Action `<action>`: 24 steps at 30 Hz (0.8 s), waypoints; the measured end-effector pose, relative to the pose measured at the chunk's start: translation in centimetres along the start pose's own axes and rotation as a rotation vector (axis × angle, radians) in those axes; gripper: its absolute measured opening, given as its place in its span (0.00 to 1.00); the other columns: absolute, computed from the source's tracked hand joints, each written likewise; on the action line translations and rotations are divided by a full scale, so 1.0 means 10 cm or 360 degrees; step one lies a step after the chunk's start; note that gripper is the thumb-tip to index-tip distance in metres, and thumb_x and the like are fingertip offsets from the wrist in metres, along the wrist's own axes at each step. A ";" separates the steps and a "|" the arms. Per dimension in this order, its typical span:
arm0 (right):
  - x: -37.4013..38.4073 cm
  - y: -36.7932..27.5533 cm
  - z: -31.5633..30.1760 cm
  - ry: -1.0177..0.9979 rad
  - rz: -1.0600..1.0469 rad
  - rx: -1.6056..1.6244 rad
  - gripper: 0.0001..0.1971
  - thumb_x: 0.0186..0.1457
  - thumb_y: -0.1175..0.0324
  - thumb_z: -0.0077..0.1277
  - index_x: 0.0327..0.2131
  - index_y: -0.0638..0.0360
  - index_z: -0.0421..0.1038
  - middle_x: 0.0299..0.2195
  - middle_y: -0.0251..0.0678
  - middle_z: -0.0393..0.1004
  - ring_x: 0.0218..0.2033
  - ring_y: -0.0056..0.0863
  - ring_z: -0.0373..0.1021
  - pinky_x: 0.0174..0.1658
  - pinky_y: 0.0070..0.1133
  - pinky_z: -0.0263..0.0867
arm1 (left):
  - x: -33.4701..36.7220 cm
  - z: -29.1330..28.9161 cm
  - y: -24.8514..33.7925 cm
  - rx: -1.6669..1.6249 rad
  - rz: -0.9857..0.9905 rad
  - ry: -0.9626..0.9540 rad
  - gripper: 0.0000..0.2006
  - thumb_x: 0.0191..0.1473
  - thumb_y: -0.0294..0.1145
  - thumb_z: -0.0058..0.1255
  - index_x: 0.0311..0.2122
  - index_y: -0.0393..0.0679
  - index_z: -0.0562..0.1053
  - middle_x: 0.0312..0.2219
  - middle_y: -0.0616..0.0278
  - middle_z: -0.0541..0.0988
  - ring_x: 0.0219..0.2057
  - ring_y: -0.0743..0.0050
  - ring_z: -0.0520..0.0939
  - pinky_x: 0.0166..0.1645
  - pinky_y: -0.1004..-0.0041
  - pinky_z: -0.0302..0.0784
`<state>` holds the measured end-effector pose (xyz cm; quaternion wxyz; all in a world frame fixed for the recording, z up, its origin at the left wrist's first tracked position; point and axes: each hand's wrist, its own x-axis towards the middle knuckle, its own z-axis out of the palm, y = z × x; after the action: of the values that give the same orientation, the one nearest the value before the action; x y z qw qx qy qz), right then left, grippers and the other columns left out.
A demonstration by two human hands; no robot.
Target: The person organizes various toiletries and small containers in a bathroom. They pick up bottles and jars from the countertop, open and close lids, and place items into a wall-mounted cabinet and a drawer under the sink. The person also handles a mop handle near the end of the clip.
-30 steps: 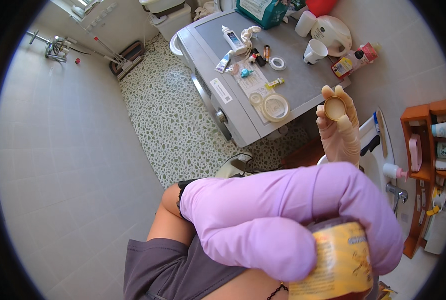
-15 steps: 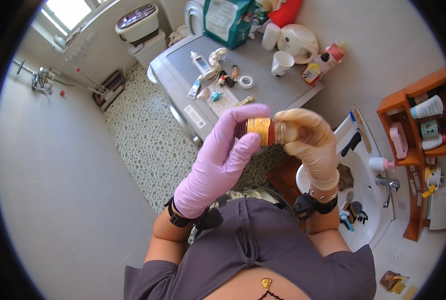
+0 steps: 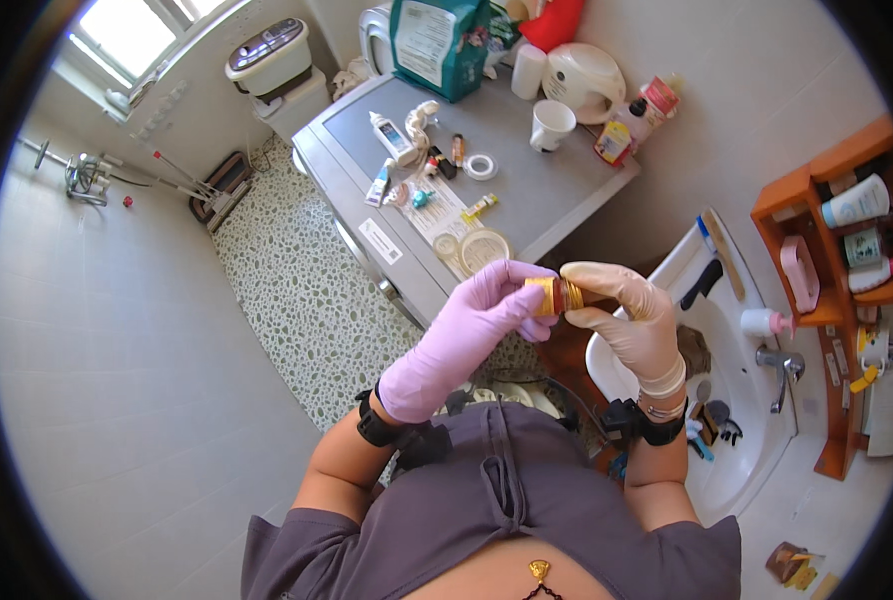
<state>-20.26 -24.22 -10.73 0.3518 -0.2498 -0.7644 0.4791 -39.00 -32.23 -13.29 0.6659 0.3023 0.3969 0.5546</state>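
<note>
Both hands meet over the front edge of the grey-topped machine, around a small brown bottle [image 3: 544, 296] with a yellow label. The bottle lies roughly sideways. My left hand [image 3: 477, 325], in a purple glove, is closed round its body with the thumb along the label. My right hand [image 3: 632, 318], in a cream glove, pinches the gold-coloured, ringed end between thumb and fingers. Whether that end is the cap or the threaded neck I cannot tell. Just beyond my left hand, a round clear lid or dish [image 3: 485, 250] sits on the machine.
The machine top [image 3: 567, 195] carries small tubes, a white tape roll [image 3: 481, 167], a white cup [image 3: 552, 125], bottles and a green bag [image 3: 441, 50]. To the right stands a washbasin [image 3: 767, 455] with a tap [image 3: 782, 370], below an orange shelf [image 3: 817, 315] of toiletries.
Both hands have come lower and slightly right with the bottle. The bottle's clear glass neck showed before; now a gold-coloured end shows between the right fingers. The round lid or dish has come into view.
</note>
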 end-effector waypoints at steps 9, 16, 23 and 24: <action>-0.17 0.10 -0.30 0.0002 0.0049 -0.0091 0.16 0.46 0.79 0.61 0.42 0.62 0.76 0.41 0.38 0.78 0.44 0.31 0.74 0.49 0.23 0.68 | 0.20 0.17 -0.13 0.0016 -0.0265 0.0043 0.16 0.61 0.42 0.50 0.43 0.37 0.72 0.31 0.58 0.81 0.27 0.77 0.81 0.35 0.79 0.77; -0.36 0.12 -0.48 0.0141 0.0168 0.0049 0.17 0.45 0.78 0.62 0.42 0.61 0.77 0.42 0.39 0.78 0.42 0.25 0.73 0.48 0.22 0.68 | 0.31 0.45 -0.22 0.0258 0.0143 -0.0112 0.16 0.58 0.26 0.54 0.51 0.38 0.69 0.41 0.64 0.77 0.41 0.82 0.78 0.48 0.78 0.74; -0.52 0.08 -0.64 0.0202 0.0099 -0.0065 0.15 0.46 0.78 0.62 0.41 0.64 0.75 0.42 0.40 0.78 0.45 0.28 0.73 0.50 0.23 0.67 | 0.43 0.52 -0.29 0.0199 -0.0226 -0.0222 0.15 0.60 0.37 0.51 0.46 0.37 0.71 0.34 0.59 0.80 0.31 0.79 0.80 0.39 0.77 0.78; -0.52 0.08 -0.65 0.0186 -0.0041 -0.0080 0.14 0.46 0.79 0.62 0.39 0.63 0.75 0.41 0.40 0.78 0.45 0.32 0.74 0.49 0.24 0.68 | 0.44 0.50 -0.29 0.0157 -0.0355 -0.0221 0.16 0.61 0.40 0.50 0.45 0.37 0.71 0.31 0.57 0.81 0.27 0.77 0.81 0.36 0.78 0.79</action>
<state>-11.90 -24.05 -11.11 0.3956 -0.2764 -0.7574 0.4398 -32.92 -28.35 -14.07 0.7336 0.3264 0.4078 0.4347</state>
